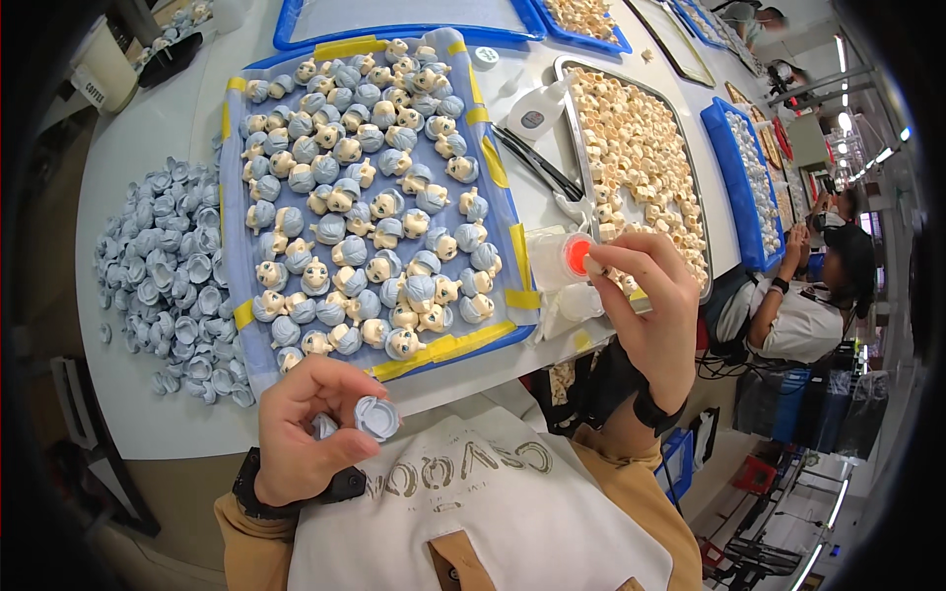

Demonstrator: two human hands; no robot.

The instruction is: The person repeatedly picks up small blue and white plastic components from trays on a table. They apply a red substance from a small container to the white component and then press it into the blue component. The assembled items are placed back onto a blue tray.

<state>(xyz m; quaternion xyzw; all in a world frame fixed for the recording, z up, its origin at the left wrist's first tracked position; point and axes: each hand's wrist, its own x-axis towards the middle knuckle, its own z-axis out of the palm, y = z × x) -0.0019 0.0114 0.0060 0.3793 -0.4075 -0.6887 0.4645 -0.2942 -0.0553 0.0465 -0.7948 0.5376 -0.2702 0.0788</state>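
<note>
My left hand [310, 428], fingers curled, holds a pale blue doll hair piece [376, 419], its hollow side showing. A second blue piece [323, 426] shows partly inside the same hand. My right hand [650, 310] is closed in a pinch beside a small translucent container [554, 261] with a bright red-orange round top [578, 256]. A small whitish bit shows at those fingertips; its kind cannot be made out. Beyond my left hand lies a blue cloth-lined tray [235, 212] edged with yellow tape, bearing many small doll heads [345, 150] with blue hair.
Loose blue hair pieces [168, 266] are heaped at the left. Right of the tray are a white squeeze bottle [537, 110], black tweezers [542, 163] and a metal tray [705, 212] of cream doll parts [636, 138]. A blue bin [724, 177] stands farther right, near another person [803, 315].
</note>
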